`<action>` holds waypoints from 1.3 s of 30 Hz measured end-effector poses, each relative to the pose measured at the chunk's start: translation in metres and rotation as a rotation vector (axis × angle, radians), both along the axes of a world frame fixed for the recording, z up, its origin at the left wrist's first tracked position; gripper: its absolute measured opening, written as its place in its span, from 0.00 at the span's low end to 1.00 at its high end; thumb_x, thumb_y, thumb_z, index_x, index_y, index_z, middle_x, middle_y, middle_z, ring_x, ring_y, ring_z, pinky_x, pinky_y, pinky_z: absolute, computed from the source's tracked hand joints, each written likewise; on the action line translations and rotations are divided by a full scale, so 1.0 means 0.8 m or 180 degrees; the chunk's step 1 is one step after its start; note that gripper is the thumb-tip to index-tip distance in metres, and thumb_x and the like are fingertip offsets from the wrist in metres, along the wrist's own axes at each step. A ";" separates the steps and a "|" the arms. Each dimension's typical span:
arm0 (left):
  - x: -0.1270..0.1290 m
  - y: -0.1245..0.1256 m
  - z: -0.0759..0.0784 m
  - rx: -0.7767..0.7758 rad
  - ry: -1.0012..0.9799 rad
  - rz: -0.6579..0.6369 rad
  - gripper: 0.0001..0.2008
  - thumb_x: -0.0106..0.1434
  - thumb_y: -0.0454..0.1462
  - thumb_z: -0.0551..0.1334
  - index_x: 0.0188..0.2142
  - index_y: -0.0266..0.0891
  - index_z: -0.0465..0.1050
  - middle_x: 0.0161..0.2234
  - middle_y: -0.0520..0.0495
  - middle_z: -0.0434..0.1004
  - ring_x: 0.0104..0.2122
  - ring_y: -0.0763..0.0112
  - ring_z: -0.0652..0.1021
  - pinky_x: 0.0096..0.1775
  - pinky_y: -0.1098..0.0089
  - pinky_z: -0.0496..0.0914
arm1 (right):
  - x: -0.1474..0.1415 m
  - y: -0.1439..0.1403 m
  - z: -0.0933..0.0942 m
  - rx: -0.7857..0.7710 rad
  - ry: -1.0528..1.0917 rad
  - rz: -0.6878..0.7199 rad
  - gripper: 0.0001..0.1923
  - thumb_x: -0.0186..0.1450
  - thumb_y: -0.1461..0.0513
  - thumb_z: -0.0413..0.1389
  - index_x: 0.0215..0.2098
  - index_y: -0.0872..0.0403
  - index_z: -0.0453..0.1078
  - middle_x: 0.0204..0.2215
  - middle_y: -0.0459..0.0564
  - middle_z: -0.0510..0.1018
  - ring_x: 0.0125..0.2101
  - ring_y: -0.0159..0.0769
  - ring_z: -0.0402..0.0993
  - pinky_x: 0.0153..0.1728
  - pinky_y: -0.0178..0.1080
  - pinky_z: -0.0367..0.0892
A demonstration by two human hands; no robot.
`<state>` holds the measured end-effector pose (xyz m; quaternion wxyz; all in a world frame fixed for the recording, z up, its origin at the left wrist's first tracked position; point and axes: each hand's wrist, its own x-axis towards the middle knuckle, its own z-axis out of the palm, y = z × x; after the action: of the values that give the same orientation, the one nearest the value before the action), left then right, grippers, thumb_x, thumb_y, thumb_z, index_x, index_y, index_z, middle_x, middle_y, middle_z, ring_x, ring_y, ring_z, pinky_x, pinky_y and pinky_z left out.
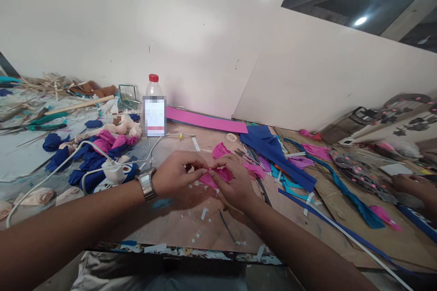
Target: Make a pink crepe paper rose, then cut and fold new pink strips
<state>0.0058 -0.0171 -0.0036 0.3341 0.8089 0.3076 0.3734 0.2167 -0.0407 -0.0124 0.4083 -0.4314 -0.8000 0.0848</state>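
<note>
Both forearms reach in from the bottom edge. Left hand (175,176) and right hand (232,181) pinch pink fabric (218,173) together above the table (191,223); fingers hide most of it.

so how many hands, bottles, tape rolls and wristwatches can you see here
hands: 3, the left hand and right hand pinching pink material, plus another person's hand
bottles: 1
tape rolls: 1
wristwatches: 1
total: 6
</note>
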 end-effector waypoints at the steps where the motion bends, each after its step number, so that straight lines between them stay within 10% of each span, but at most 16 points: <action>1: 0.000 0.000 0.000 -0.0003 0.0013 0.0006 0.08 0.66 0.37 0.62 0.39 0.40 0.81 0.35 0.48 0.83 0.33 0.71 0.78 0.37 0.71 0.70 | 0.000 0.000 0.000 -0.0003 -0.0005 -0.0001 0.04 0.68 0.58 0.58 0.36 0.49 0.72 0.33 0.49 0.80 0.37 0.43 0.73 0.41 0.46 0.64; 39: 0.008 0.004 -0.010 -0.0904 -0.0399 -0.0403 0.08 0.65 0.39 0.65 0.37 0.35 0.76 0.33 0.49 0.78 0.30 0.74 0.73 0.33 0.74 0.66 | 0.002 -0.002 0.000 0.0291 0.0210 0.0263 0.02 0.70 0.62 0.56 0.39 0.49 0.72 0.36 0.48 0.78 0.39 0.40 0.73 0.43 0.44 0.65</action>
<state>0.0119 -0.0138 -0.0118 0.4864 0.7464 0.2842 0.3542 0.2184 -0.0420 -0.0124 0.4498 -0.3760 -0.8062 0.0791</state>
